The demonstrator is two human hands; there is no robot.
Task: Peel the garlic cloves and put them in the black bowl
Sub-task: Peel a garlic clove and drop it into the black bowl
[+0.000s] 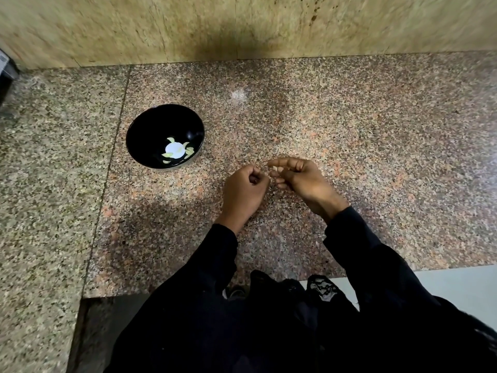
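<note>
A speckled pink-brown granite tabletop (pixel 349 125) runs up to a yellowish stone wall (pixel 242 25), and a dark object (pixel 6 71) shows at the far left edge. Nothing lies between the hands and the black bowl (pixel 150 130), which sits on the tabletop to the left of them and a little farther back. The bowl is glossy, with a bright white glare at its bottom and several pale yellow-green peeled garlic cloves (pixel 190 151) around it. The left hand (pixel 243 191) is curled; whether it holds anything cannot be told. The right hand (pixel 298 176), just beside it, has curled fingers (pixel 279 163) pinching a small pale bit (pixel 272 166), too small to name. Black sleeves (pixel 376 265) cover both arms. No writing is readable.
</note>
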